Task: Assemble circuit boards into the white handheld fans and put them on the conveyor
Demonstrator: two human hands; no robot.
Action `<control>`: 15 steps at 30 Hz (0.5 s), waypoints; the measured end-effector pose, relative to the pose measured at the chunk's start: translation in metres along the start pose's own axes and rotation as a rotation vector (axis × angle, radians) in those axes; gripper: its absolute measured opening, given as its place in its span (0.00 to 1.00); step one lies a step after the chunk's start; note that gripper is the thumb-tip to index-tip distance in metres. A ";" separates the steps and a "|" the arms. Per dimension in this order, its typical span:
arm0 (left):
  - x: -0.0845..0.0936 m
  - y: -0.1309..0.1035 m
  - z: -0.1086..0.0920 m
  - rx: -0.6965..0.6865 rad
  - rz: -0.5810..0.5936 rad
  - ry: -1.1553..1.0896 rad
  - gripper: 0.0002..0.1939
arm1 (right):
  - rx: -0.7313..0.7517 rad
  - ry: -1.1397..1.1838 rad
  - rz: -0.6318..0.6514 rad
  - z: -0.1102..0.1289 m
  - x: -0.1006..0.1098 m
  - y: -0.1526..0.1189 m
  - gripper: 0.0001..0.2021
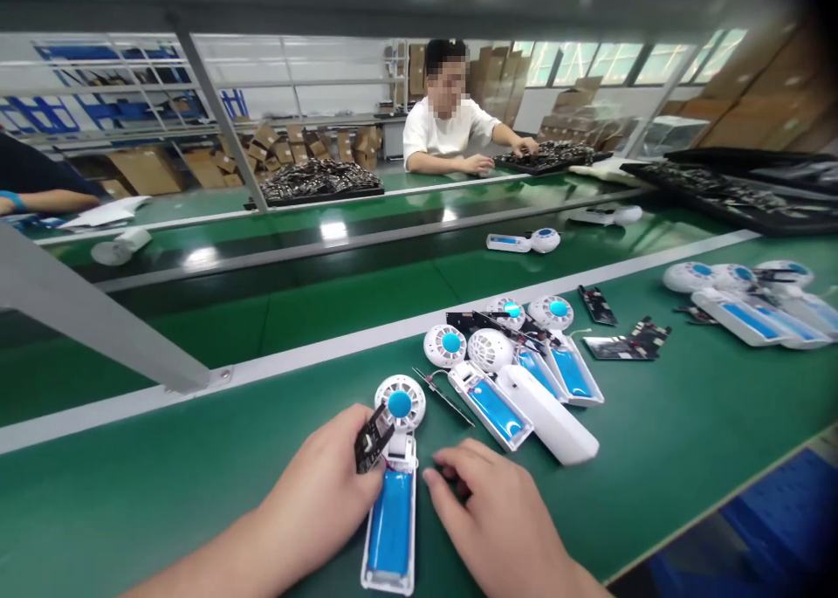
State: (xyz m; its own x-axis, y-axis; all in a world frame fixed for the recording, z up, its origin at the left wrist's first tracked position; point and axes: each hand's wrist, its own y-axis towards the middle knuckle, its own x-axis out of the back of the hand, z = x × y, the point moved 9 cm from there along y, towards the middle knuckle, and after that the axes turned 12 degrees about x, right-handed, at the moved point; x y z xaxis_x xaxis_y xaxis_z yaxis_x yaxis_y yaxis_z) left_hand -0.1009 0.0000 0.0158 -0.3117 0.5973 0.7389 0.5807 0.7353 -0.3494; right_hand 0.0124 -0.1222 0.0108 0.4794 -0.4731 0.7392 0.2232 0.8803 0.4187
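The bare left hand [337, 460] has a smooth, rounded back and a full thumb base that runs into the wrist. The bare left forearm [245, 539] is smooth and long, widening gradually toward the lower edge of the view. The bare right hand [503, 512] has a similarly smooth, broad back, softly rounded knuckles and a tapering thumb. Of the bare right forearm [577, 578], only a short stretch near the wrist shows. Fingernail detail is too blurred to tell.

The left hand [327, 471] covers part of the black circuit board [373, 441], the left edge crops a co-worker's arm [56, 201], and distant shelf contents [124, 76] blur.
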 end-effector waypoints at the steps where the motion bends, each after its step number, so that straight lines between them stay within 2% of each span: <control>1: -0.003 0.000 0.001 -0.004 0.003 -0.042 0.05 | -0.058 0.000 0.027 -0.004 -0.003 0.001 0.07; 4: -0.006 0.002 0.005 -0.027 0.008 -0.144 0.12 | -0.158 0.005 0.084 -0.011 -0.008 0.010 0.06; 7: -0.006 0.003 0.007 -0.074 0.003 -0.216 0.17 | -0.150 0.008 0.111 -0.009 -0.012 0.022 0.11; 11: -0.008 0.002 0.007 -0.122 0.004 -0.203 0.14 | -0.135 0.112 0.033 -0.006 -0.014 0.025 0.10; 15: -0.006 0.000 0.012 -0.084 -0.040 -0.180 0.16 | -0.098 0.324 -0.020 -0.006 -0.015 0.024 0.08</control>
State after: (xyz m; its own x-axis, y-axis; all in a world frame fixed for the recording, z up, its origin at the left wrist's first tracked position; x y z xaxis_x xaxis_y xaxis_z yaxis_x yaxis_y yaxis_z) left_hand -0.1077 0.0005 0.0044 -0.4609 0.6214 0.6335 0.6236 0.7347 -0.2669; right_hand 0.0156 -0.0942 0.0066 0.7155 -0.4684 0.5183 0.3086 0.8775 0.3670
